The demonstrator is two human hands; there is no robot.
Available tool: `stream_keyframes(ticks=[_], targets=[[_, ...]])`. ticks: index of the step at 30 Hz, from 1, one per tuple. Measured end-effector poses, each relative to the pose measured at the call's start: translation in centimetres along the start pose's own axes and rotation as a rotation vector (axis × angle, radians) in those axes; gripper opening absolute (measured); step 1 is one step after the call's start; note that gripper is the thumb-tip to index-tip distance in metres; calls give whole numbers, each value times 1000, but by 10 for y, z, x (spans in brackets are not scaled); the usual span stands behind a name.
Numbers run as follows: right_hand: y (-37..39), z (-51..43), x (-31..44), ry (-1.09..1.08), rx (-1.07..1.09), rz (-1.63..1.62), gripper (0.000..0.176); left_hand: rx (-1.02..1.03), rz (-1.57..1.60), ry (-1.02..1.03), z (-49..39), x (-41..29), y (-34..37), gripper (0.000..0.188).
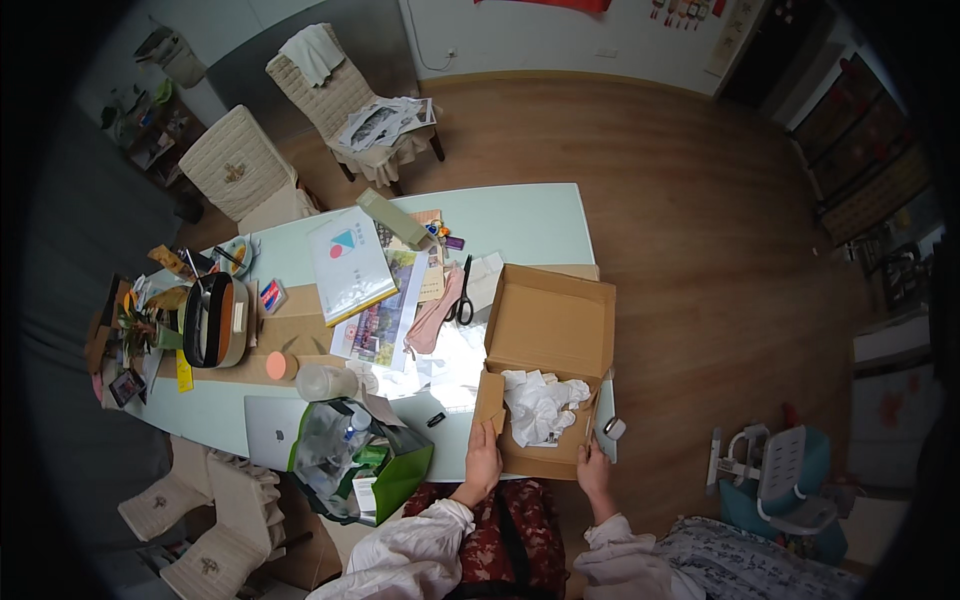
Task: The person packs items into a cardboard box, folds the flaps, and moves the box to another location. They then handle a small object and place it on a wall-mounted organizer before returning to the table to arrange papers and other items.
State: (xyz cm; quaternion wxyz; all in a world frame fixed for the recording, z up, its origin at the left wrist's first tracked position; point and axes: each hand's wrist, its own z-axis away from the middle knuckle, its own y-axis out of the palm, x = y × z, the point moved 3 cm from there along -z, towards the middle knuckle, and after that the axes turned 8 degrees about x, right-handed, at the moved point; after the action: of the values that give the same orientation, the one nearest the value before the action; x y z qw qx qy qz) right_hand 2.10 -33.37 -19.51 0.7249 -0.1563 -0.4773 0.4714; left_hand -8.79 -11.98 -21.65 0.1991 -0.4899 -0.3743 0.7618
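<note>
An open cardboard box (551, 319) lies at the table's near right corner, its lid folded back away from me. Crumpled white paper (544, 405) fills much of the tray, partly hiding a flat item with dark print beneath it. My left hand (484, 459) holds the box's left side, with the fingers on a raised side flap (490, 401). On the opposite side, my right hand (593, 469) grips the right wall near its front corner. A small white device (615, 428) sits at the table edge just beyond that hand.
Left of the box stands a green shopping bag (405, 465) over a silver laptop (271, 429). Black scissors (463, 296), a pink pouch (436, 315), a white binder (352, 259) and a clear jar (326, 382) lie on the table (525, 217). Chairs (236, 161) stand around it.
</note>
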Motion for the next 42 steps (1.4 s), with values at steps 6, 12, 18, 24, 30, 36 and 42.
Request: stream_keyframes(ticks=[6,12,18,24,30,36,42], targets=[[3,-11,-47,-135,-35,-395,34,127,157,-140,-3,-7,-24,58],[-31,-14,-74,90,-242,-338,37,-17,276,-130,-1,32,-34,59],[-57,-37,4,-521,-450,937,52,-28,294,-190,1,38,-40,59],[-36,-81,10,4,62,275,57,-81,287,-184,-3,36,-50,60],[-35,-100,-15,-217,-2,435,51,-88,259,-253,-6,52,-41,60],[-45,-92,15,-284,-18,541,47,16,304,-372,-8,64,-35,70],[-40,-122,-33,-351,-84,431,38,28,267,-380,-11,68,-40,68]])
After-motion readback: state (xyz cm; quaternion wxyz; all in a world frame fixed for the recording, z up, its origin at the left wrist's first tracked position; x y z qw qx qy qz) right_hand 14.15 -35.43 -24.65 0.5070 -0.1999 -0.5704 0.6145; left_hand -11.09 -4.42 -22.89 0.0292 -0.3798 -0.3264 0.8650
